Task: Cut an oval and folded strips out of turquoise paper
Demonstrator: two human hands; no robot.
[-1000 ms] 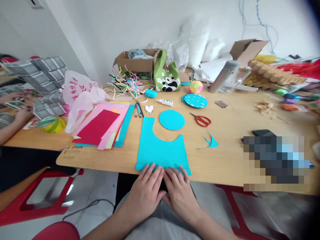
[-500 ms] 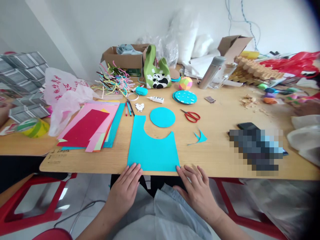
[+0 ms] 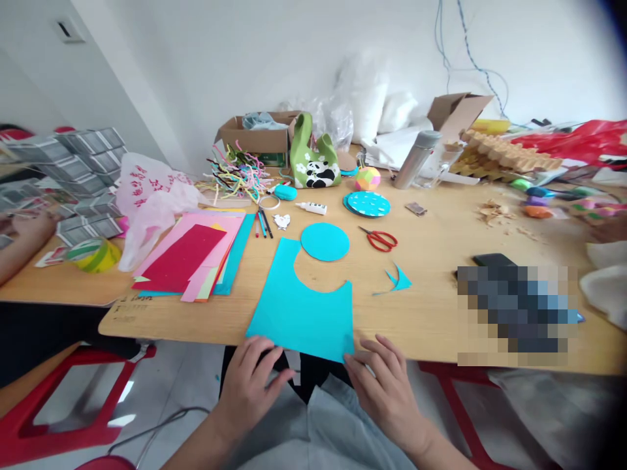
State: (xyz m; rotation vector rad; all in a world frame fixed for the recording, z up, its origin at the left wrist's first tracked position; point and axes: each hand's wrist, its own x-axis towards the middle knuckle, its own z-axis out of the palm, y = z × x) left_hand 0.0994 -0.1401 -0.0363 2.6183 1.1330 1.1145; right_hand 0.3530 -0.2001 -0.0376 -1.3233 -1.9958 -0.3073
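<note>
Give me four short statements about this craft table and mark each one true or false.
1. The left hand and the right hand touch the near corners of the blue sheet. True.
2. The red scissors lie on the blue sheet. False: they lie on the bare table, right of the blue circle.
3. The blue circle lies just beyond the sheet's cut-out. True.
4. The panda bag is red. False: it is green.

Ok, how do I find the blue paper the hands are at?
Go to the near edge of the wooden table, where the left hand and right hand reach it. The turquoise sheet lies there at their fingertips. Unlike the turquoise circle beyond it, it has a round bite cut from its top.
</note>
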